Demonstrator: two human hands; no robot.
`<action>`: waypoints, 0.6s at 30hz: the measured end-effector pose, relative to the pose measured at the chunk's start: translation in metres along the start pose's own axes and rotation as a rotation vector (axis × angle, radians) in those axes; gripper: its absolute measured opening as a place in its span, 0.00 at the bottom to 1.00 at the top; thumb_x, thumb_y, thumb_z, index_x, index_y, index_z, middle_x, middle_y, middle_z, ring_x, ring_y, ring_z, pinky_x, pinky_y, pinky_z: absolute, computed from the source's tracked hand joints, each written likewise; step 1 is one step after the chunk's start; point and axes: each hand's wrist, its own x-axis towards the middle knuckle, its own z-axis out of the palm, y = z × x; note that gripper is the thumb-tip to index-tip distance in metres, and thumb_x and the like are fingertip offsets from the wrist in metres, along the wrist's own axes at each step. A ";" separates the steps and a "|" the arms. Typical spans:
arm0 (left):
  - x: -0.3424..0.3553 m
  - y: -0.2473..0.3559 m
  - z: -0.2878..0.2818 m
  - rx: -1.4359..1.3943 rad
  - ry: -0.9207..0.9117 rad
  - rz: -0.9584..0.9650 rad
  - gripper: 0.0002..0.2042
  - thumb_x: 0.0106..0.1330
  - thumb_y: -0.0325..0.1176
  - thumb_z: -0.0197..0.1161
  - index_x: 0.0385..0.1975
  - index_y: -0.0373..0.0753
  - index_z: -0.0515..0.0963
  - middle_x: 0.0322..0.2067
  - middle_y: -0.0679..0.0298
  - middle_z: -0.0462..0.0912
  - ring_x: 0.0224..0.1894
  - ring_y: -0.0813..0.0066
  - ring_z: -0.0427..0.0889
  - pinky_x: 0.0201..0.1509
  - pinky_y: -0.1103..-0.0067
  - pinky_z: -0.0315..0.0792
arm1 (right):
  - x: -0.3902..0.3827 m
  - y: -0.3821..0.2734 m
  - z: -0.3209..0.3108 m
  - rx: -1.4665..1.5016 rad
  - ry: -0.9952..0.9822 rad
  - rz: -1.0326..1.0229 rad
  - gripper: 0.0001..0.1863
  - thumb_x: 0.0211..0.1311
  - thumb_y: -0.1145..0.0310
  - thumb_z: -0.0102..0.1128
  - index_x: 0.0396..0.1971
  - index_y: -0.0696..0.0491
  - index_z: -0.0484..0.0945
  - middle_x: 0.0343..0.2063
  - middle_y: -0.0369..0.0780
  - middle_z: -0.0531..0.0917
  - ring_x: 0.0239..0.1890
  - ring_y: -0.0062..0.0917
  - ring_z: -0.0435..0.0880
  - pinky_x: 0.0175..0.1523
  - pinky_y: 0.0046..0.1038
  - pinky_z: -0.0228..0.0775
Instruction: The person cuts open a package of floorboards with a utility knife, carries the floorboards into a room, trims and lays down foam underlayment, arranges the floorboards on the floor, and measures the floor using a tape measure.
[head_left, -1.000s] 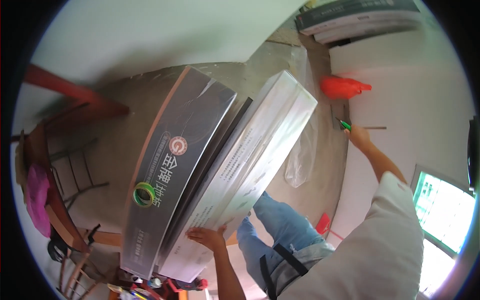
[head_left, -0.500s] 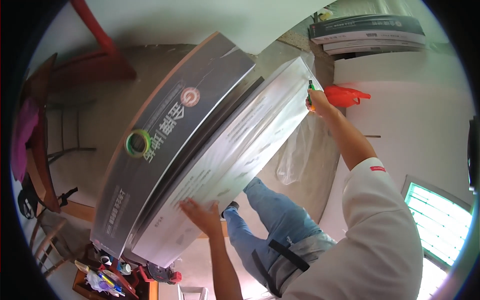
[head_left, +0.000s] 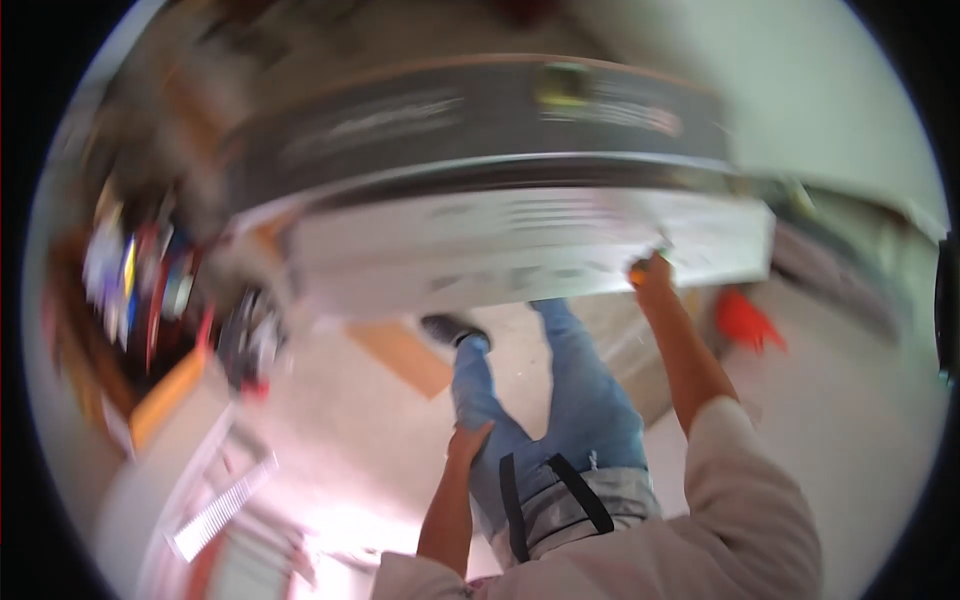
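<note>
My right hand (head_left: 654, 274) is closed around a utility knife (head_left: 638, 270) with orange on its handle. It is over the near right part of a long white carton (head_left: 420, 245), whose blade contact I cannot make out in the blur. Against my left thigh rests my left hand (head_left: 466, 440), holding nothing, its fingers lying on the jeans. Behind the white carton stretches a long dark grey box (head_left: 380, 125), with a roll of tape (head_left: 565, 85) on it.
A red plastic bag (head_left: 748, 320) lies right of the white carton. At far right are stacked long boxes (head_left: 840, 265). On the left, an open wooden drawer or box (head_left: 165, 400) holds mixed items. A brown board (head_left: 400, 358) lies on the floor near my shoe (head_left: 453, 328).
My view has turned, so the boxes now run across it. My left hand has come off the white carton to my thigh. The right hand has left the carton's far end, keeping the knife.
</note>
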 end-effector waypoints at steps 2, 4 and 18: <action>0.004 -0.007 0.004 -0.055 0.035 -0.103 0.60 0.44 0.69 0.69 0.67 0.23 0.54 0.62 0.38 0.69 0.62 0.48 0.74 0.65 0.64 0.69 | -0.067 0.051 0.047 0.076 -0.018 0.148 0.10 0.72 0.63 0.49 0.35 0.53 0.64 0.23 0.39 0.70 0.22 0.27 0.72 0.25 0.28 0.72; 0.001 -0.019 0.013 -0.101 0.104 -0.228 0.59 0.45 0.66 0.70 0.65 0.22 0.56 0.60 0.40 0.72 0.62 0.50 0.75 0.64 0.64 0.70 | -0.144 0.115 0.084 -0.071 -0.156 0.141 0.09 0.73 0.65 0.45 0.38 0.54 0.62 0.26 0.42 0.71 0.24 0.31 0.73 0.31 0.37 0.77; -0.040 -0.016 -0.006 -0.474 0.179 -0.275 0.50 0.49 0.59 0.72 0.60 0.22 0.62 0.56 0.44 0.76 0.59 0.54 0.77 0.63 0.68 0.72 | -0.483 0.427 0.261 -0.318 -0.577 0.423 0.12 0.74 0.62 0.46 0.41 0.57 0.65 0.29 0.44 0.76 0.21 0.34 0.79 0.28 0.37 0.80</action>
